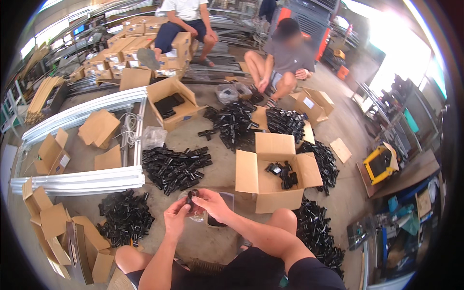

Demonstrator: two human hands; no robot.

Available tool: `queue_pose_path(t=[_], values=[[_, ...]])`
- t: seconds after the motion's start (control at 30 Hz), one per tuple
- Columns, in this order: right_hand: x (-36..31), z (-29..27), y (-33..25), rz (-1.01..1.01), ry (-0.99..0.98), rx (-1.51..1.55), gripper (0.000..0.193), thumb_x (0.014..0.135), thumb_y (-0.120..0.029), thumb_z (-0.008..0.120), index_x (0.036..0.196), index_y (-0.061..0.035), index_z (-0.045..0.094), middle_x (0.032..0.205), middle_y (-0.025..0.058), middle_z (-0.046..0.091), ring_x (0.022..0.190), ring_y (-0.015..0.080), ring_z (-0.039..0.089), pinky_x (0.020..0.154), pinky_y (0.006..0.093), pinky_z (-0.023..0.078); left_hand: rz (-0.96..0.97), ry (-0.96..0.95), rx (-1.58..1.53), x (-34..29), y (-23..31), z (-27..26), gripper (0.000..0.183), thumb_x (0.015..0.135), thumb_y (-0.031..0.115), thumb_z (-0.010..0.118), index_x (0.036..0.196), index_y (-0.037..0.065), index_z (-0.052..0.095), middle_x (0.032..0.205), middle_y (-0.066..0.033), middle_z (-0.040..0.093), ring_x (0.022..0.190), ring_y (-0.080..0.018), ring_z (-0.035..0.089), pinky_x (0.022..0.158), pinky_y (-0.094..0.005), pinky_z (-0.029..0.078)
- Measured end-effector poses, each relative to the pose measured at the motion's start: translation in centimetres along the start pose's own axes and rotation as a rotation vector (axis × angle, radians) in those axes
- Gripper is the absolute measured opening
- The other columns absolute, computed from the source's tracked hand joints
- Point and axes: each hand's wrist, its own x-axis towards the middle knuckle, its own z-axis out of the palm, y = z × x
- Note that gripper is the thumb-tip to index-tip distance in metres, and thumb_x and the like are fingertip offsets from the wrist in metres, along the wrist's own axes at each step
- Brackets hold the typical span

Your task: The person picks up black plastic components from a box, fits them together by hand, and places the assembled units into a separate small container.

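Between my two hands is a small black fitting (190, 197), mostly hidden by my fingers. My left hand (177, 212) grips it from the left, thumb pressed on it. From the other side, my right hand (210, 203) closes its fingertips on the same piece. Just below them sits a small container (227, 197) with clear plastic and something dark in it. A heap of black fittings (175, 166) lies just beyond my hands. To the right stands an open cardboard box (273, 200) with a few black fittings (286, 175) inside.
More black heaps lie at left (126, 217), right (319, 232) and ahead (234, 123). White metal rails (77, 182) form a frame on the left. Another open box (186, 118) stands beyond. A co-worker (290, 58) squats ahead; another person (186, 24) sits on stacked boxes.
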Motion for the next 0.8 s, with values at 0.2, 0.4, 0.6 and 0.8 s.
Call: queue_pose_path(t=[0.2, 0.4, 0.6, 0.8], values=[[-0.4, 0.5, -1.2, 0.021, -0.009, -0.018, 0.035, 0.102, -0.021, 0.067, 0.129, 0.0004, 0.06, 0.102, 0.0062, 0.07, 0.08, 0.0127, 0.066, 0.068, 0.0289, 0.055, 0.017, -0.007, 0.014, 0.1, 0.2, -0.2, 0.035, 0.097, 0.001, 0.066, 0.131, -0.004, 0.064, 0.114, -0.0127, 0.074, 0.093, -0.0194, 0.074, 0.079, -0.0346, 0.064], [-0.5, 0.6, -1.1, 0.024, -0.003, -0.012, 0.034, 0.102, -0.022, 0.068, 0.127, -0.0002, 0.06, 0.101, 0.0041, 0.069, 0.079, 0.0107, 0.065, 0.07, 0.0274, 0.054, 0.036, -0.014, 0.03, 0.0, 0.0, 0.0, 0.034, 0.097, 0.005, 0.066, 0.131, -0.004, 0.065, 0.113, -0.0139, 0.074, 0.094, -0.0218, 0.074, 0.08, -0.037, 0.064], [-0.5, 0.4, -0.8, -0.02, 0.019, -0.049, 0.035, 0.102, -0.023, 0.069, 0.129, -0.0016, 0.06, 0.103, 0.003, 0.067, 0.083, 0.009, 0.062, 0.071, 0.027, 0.054, 0.054, -0.015, 0.041, 0.0, -0.4, 0.1, 0.034, 0.097, 0.003, 0.065, 0.13, -0.004, 0.065, 0.112, -0.0138, 0.074, 0.094, -0.0215, 0.074, 0.08, -0.036, 0.064], [-0.6, 0.7, -1.1, -0.058, 0.026, -0.083, 0.045, 0.101, -0.033, 0.068, 0.132, -0.0007, 0.06, 0.104, 0.0023, 0.068, 0.082, 0.008, 0.064, 0.067, 0.0249, 0.055, 0.079, -0.018, 0.093, -0.1, -0.8, 0.0, 0.033, 0.096, 0.001, 0.067, 0.128, -0.005, 0.066, 0.113, -0.0132, 0.074, 0.094, -0.0193, 0.073, 0.081, -0.0332, 0.063]])
